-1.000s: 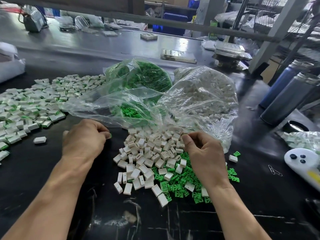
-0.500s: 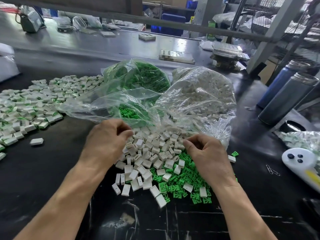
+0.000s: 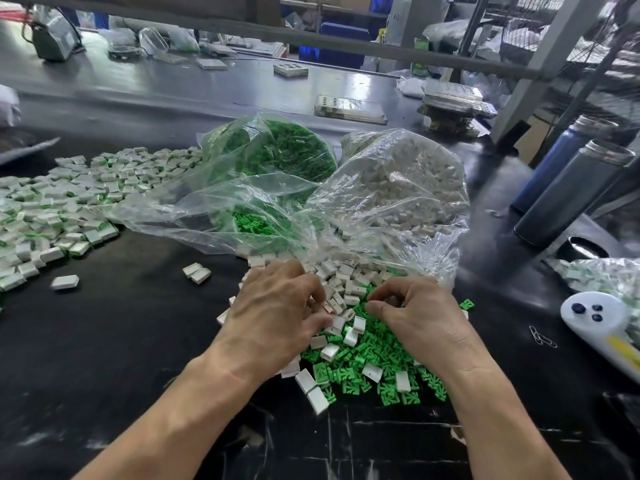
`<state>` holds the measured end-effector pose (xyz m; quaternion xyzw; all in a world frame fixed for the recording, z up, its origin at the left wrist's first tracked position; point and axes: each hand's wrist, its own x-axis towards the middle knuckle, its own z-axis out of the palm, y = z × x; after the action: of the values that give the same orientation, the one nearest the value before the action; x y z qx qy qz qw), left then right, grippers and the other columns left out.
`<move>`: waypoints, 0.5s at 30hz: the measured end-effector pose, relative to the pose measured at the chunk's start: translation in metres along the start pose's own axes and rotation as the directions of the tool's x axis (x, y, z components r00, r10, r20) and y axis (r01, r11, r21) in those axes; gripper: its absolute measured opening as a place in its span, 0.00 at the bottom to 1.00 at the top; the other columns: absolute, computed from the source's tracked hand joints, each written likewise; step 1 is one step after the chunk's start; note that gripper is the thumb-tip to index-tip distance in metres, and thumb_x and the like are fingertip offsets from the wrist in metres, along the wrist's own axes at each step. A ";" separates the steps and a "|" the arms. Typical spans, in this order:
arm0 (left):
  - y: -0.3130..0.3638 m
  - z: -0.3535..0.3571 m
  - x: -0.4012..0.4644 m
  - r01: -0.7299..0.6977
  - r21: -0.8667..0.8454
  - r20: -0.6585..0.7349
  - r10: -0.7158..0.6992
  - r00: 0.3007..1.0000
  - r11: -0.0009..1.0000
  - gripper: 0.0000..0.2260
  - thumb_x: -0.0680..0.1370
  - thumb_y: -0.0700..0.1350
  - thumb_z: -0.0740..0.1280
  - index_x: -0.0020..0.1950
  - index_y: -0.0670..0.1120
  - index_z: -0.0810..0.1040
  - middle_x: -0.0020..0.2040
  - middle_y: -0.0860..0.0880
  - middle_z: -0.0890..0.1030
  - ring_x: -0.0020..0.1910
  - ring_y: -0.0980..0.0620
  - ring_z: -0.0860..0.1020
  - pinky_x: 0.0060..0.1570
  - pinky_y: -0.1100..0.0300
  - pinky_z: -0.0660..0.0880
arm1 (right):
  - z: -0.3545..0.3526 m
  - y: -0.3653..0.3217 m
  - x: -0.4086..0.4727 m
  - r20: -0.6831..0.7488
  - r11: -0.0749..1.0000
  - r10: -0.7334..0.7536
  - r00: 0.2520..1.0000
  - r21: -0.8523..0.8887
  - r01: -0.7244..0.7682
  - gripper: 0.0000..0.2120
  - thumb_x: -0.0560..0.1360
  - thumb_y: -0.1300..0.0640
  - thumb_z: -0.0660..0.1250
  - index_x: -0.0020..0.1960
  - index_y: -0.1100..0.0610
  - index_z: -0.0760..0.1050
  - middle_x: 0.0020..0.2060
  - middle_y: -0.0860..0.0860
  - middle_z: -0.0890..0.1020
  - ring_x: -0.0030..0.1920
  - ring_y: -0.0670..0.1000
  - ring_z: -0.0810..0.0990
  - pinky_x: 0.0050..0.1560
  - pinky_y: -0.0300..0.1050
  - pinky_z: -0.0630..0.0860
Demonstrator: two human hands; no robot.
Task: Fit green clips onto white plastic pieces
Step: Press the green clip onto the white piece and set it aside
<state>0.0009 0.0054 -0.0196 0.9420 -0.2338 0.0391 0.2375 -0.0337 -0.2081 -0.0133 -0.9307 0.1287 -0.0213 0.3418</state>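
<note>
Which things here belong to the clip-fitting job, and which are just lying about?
Job: left hand; right hand; loose white pieces; green clips; finished pile; green clip bag; white piece bag.
Lying about: two flasks; paper clips; white controller.

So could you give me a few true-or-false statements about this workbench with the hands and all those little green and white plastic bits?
1. The clear plastic bag of green clips lies left of the clear plastic bag of white plastic pieces. True.
2. Both hands are over the loose mixed heap of green and white parts. True.
3. The left hand rests flat on bare table. False: its fingers curl into the heap.
4. Two tall dark metal flasks stand at the left. False: they stand at the right.
5. The right hand has curled fingers. True.
</note>
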 end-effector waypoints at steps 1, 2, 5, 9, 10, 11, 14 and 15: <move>0.000 0.000 0.000 0.001 0.008 -0.004 -0.001 1.000 1.000 0.14 0.75 0.65 0.70 0.56 0.60 0.78 0.52 0.61 0.71 0.56 0.60 0.65 0.65 0.61 0.61 | 0.002 -0.002 0.000 0.001 1.000 -0.001 1.000 -0.012 0.001 0.03 0.76 0.46 0.75 0.45 0.43 0.84 0.40 0.42 0.81 0.39 0.42 0.78 0.42 0.43 0.77; 0.001 0.000 0.000 0.003 0.013 -0.009 -0.003 1.000 1.000 0.14 0.75 0.64 0.70 0.56 0.60 0.78 0.53 0.61 0.71 0.56 0.60 0.65 0.66 0.61 0.62 | 0.003 -0.004 -0.001 0.001 1.000 -0.002 1.000 -0.029 0.002 0.03 0.76 0.45 0.75 0.46 0.43 0.84 0.40 0.41 0.80 0.39 0.42 0.78 0.43 0.43 0.77; 0.001 -0.002 0.000 0.015 0.019 -0.016 -0.015 1.000 1.000 0.13 0.76 0.63 0.70 0.57 0.60 0.78 0.54 0.60 0.72 0.56 0.59 0.66 0.65 0.60 0.63 | 0.008 -0.009 -0.002 -0.007 0.996 -0.015 1.000 -0.084 0.014 0.06 0.76 0.42 0.75 0.46 0.44 0.84 0.38 0.40 0.78 0.38 0.40 0.75 0.43 0.42 0.72; 0.001 -0.002 0.001 0.007 0.020 -0.036 -0.006 0.999 1.000 0.09 0.79 0.60 0.69 0.56 0.58 0.80 0.53 0.59 0.73 0.57 0.58 0.67 0.64 0.60 0.62 | 0.011 -0.014 -0.004 -0.035 0.991 -0.046 0.998 -0.129 0.041 0.06 0.76 0.42 0.74 0.46 0.43 0.84 0.43 0.37 0.79 0.45 0.39 0.76 0.52 0.44 0.76; 0.001 -0.001 0.000 0.006 0.016 -0.043 -0.005 0.999 1.000 0.09 0.79 0.60 0.69 0.56 0.58 0.80 0.53 0.59 0.73 0.57 0.58 0.67 0.64 0.60 0.62 | 0.011 -0.015 -0.004 -0.037 0.990 -0.048 0.998 -0.134 0.043 0.06 0.76 0.42 0.74 0.46 0.43 0.84 0.43 0.37 0.79 0.46 0.39 0.77 0.53 0.44 0.76; 0.000 0.000 0.001 0.004 0.014 -0.048 -0.004 0.999 1.000 0.10 0.79 0.61 0.68 0.56 0.58 0.80 0.53 0.59 0.73 0.57 0.58 0.67 0.65 0.60 0.63 | 0.012 -0.015 -0.004 -0.037 0.989 -0.050 0.998 -0.139 0.044 0.06 0.77 0.43 0.74 0.46 0.44 0.83 0.44 0.38 0.79 0.47 0.39 0.77 0.54 0.44 0.76; -0.002 0.001 0.001 -0.007 0.004 -0.062 0.008 0.998 1.000 0.11 0.79 0.62 0.66 0.56 0.57 0.81 0.51 0.60 0.73 0.56 0.59 0.69 0.66 0.60 0.65 | 0.013 -0.016 -0.004 -0.044 0.988 -0.072 0.996 -0.139 0.065 0.06 0.77 0.43 0.74 0.45 0.44 0.81 0.43 0.38 0.79 0.45 0.39 0.76 0.50 0.41 0.75; -0.002 0.001 0.002 -0.013 0.003 -0.067 0.013 0.998 1.000 0.11 0.79 0.62 0.66 0.55 0.57 0.81 0.51 0.60 0.74 0.55 0.59 0.70 0.66 0.60 0.66 | 0.013 -0.016 -0.005 -0.057 0.989 -0.085 0.995 -0.129 0.077 0.06 0.77 0.43 0.73 0.45 0.44 0.80 0.43 0.38 0.79 0.44 0.38 0.76 0.47 0.39 0.73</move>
<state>0.0032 0.0061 -0.0211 0.9390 -0.2316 0.0725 0.2437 -0.0333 -0.1869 -0.0134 -0.9538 0.1026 -0.0558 0.2767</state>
